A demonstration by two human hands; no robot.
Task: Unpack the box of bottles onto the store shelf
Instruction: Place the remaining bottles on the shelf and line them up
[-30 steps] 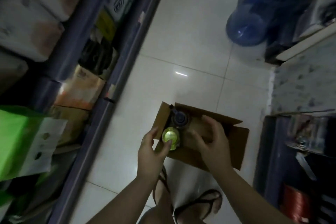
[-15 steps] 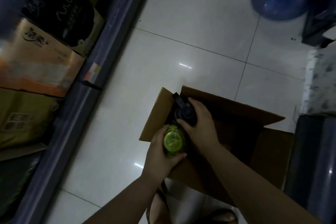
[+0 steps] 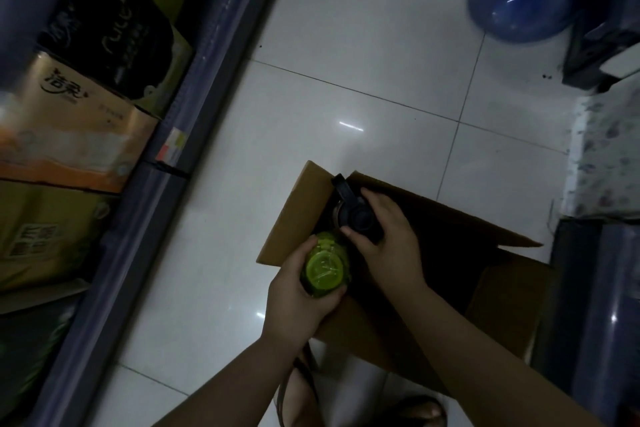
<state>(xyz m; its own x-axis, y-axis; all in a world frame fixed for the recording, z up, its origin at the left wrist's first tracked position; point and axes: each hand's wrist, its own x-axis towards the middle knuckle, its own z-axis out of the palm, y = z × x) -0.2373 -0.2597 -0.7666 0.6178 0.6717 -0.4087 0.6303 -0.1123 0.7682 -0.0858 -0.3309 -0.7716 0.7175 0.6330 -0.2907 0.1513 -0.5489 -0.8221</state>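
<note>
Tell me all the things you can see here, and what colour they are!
green bottle: one, bright green, in the box's left corner, held by the left hand
dark bottle: one, black lid, in the box behind the green one, held by the right hand
cardboard box: one, brown, open on the floor
water jug: one, blue, top right on the floor
floor: white tiles
shelf: one, bluish, left side, holding packages
packages: several, orange, black, yellow
left hand: one, gripping
right hand: one, gripping
</note>
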